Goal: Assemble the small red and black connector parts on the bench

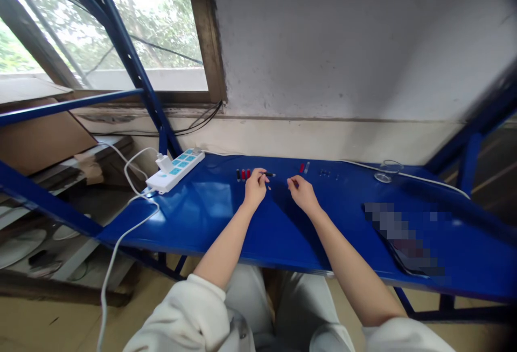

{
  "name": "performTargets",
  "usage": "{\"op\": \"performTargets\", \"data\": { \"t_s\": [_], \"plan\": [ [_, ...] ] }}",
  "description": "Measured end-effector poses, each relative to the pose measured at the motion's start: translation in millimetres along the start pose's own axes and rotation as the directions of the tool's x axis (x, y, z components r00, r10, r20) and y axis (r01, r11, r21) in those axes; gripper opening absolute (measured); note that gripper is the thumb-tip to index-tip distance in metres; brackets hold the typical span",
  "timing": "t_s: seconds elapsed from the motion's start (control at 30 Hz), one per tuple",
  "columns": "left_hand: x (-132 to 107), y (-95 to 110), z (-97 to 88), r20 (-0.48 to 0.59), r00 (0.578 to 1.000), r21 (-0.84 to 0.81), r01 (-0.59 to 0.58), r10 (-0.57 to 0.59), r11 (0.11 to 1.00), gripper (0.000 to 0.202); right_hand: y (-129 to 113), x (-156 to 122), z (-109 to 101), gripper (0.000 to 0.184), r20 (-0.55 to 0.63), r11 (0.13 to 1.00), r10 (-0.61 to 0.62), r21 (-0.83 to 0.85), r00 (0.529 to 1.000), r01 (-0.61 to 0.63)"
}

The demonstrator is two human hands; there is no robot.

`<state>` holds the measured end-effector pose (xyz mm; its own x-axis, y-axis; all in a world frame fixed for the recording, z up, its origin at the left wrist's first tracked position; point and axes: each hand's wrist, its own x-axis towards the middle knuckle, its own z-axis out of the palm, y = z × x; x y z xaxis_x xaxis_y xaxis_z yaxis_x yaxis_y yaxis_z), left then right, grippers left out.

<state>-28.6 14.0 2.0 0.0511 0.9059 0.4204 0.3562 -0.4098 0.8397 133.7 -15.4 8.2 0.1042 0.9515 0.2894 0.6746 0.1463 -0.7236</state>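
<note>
My left hand is closed, its fingertips pinching a small black tube that points to the right, just above the blue table. To its right, my right hand has thumb and fingers pressed together; whatever is between them, if anything, is too small to make out. Beside my left hand stand or lie a black small cylinder and two red ones. Behind my right hand are a red cylinder and a clear tube. Several tiny clear pieces lie farther right.
At the left of the table lies a white power strip with a plug and white cord. A clear round object and thin cable sit at the back right. A dark-edged, pixelated flat object lies at the right. Blue frame posts flank the table.
</note>
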Motion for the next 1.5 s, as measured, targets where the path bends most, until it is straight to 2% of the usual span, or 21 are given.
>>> {"op": "performTargets", "data": {
  "t_s": [0.1,0.23,0.33,0.47,0.6,1.1,1.5],
  "plan": [
    [-3,7,8.4,0.120,0.992,-0.322,0.064,-0.027,0.945,0.016,3,0,4,0.041,-0.020,0.986,0.068,0.155,0.997,-0.064],
    [-7,16,13.0,0.220,0.975,-0.472,0.133,-0.030,0.872,0.017,5,1,6,0.054,-0.004,0.949,0.054,0.310,0.999,-0.050],
    [-9,19,12.3,0.241,0.970,-0.488,0.151,-0.033,0.860,0.019,3,1,7,0.054,0.027,0.918,0.030,0.395,0.999,-0.038],
    [-8,17,11.7,0.244,0.969,-0.490,0.157,-0.038,0.857,0.020,-2,1,8,0.048,0.072,0.841,0.049,0.535,0.996,-0.080],
    [-6,14,12.4,0.233,0.972,-0.511,0.146,-0.027,0.847,0.020,-4,1,6,0.044,0.094,0.797,0.037,0.598,0.995,-0.086],
    [-6,14,9.7,0.212,0.975,-0.498,0.165,-0.065,0.852,0.024,1,3,4,0.034,0.023,0.888,-0.123,0.449,0.992,0.099],
    [-5,6,11.8,0.166,0.984,-0.480,0.134,-0.061,0.867,0.028,6,5,2,0.026,0.028,0.858,-0.159,0.498,0.987,0.124]
  ]
}}
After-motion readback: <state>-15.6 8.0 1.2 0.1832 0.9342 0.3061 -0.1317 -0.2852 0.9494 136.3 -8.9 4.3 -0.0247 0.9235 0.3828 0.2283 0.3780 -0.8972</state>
